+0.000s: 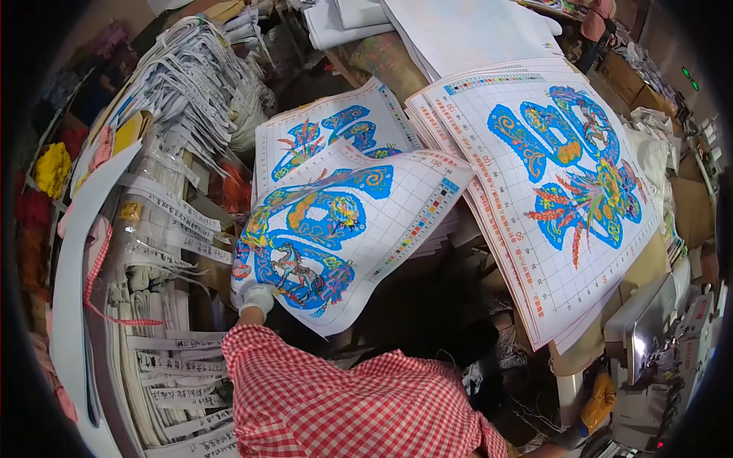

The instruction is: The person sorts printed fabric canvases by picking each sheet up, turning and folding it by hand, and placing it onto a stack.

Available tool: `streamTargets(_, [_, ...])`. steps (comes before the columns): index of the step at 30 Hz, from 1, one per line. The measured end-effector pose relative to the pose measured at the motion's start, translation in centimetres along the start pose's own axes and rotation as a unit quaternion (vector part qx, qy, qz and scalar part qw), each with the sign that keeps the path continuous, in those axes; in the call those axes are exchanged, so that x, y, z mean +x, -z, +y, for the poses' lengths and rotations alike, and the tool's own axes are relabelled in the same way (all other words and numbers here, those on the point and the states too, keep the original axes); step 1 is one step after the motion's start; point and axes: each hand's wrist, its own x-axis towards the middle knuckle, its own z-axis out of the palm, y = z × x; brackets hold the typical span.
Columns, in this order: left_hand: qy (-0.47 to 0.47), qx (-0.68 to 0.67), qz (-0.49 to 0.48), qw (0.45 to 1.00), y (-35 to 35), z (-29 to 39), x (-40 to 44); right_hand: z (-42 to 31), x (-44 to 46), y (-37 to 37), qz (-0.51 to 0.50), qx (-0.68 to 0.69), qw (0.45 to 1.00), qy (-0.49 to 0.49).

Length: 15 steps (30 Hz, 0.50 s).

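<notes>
My left hand (pixel 256 299), in a white glove, is closed on the lower left edge of a large printed sheet (pixel 397 229). This sheet is raised and curled, with blue shapes, a horse and a colour scale on a grid. A similar sheet (pixel 267 149) lies partly beneath it. To the right rests a thick stack of such sheets (pixel 527 198). At the lower right, what appears to be my right hand (pixel 598 401), in an orange-yellow covering, is beside a machine; its fingers cannot be made out.
Folded papers (pixel 179 84) are heaped at the upper left, above labelled bundles (pixel 164 305). A pale curved board (pixel 76 305) stands at the left. White rolled material (pixel 343 19) lies at the back. A sewing machine (pixel 649 328) is at the right, and part of another person (pixel 595 23) shows at the top right.
</notes>
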Motion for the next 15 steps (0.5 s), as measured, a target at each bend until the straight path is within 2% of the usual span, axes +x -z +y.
streamTargets(2, [0.066,-0.015,0.029,0.997,2.0,-0.4,0.0,1.5,-0.2,-0.4,-0.025,-0.094,0.994,0.042])
streamTargets(3, [0.069,-0.007,0.097,0.993,2.0,-2.5,0.7,1.6,-0.8,-0.7,-0.026,-0.089,0.995,0.043])
streamTargets(4, [0.070,0.000,0.164,0.984,2.0,-4.9,1.7,1.9,-1.5,-1.1,0.002,-0.015,1.000,0.009])
streamTargets(5, [-0.020,0.018,0.167,0.986,3.8,-6.6,2.7,2.3,-2.3,-1.5,0.034,0.062,0.997,-0.021])
streamTargets(6, [0.028,-0.016,0.220,0.975,6.2,-6.7,2.7,2.2,-2.7,-1.7,0.042,0.090,0.993,-0.057])
streamTargets(7, [0.038,-0.034,0.268,0.962,7.6,-7.3,3.7,1.8,-2.9,-1.7,0.036,0.090,0.990,-0.099])
streamTargets(8, [0.022,-0.010,0.273,0.962,8.5,-8.2,5.6,1.4,-2.9,-1.8,0.021,0.074,0.987,-0.142])
streamTargets(9, [0.026,0.070,0.277,0.958,7.6,-10.0,9.1,1.0,-3.1,-1.6,0.008,0.059,0.982,-0.177])
streamTargets(10, [0.026,0.070,0.280,0.957,9.3,-9.5,8.5,0.6,-3.5,-1.7,-0.006,0.045,0.978,-0.204])
streamTargets(12, [-0.032,-0.156,0.405,0.900,13.9,-4.7,4.8,0.1,-3.5,-1.3,-0.024,0.026,0.968,-0.248])
streamTargets(13, [-0.030,-0.148,0.426,0.892,13.2,-4.0,4.6,-0.1,-3.5,-1.1,-0.032,0.018,0.963,-0.265])
streamTargets(14, [-0.010,-0.074,0.382,0.921,11.3,-4.4,4.8,-0.3,-3.4,-0.9,-0.040,0.010,0.959,-0.281])
streamTargets(15, [-0.081,-0.035,0.409,0.908,7.1,-6.9,7.2,-0.4,-3.3,-0.8,-0.050,0.001,0.954,-0.296])
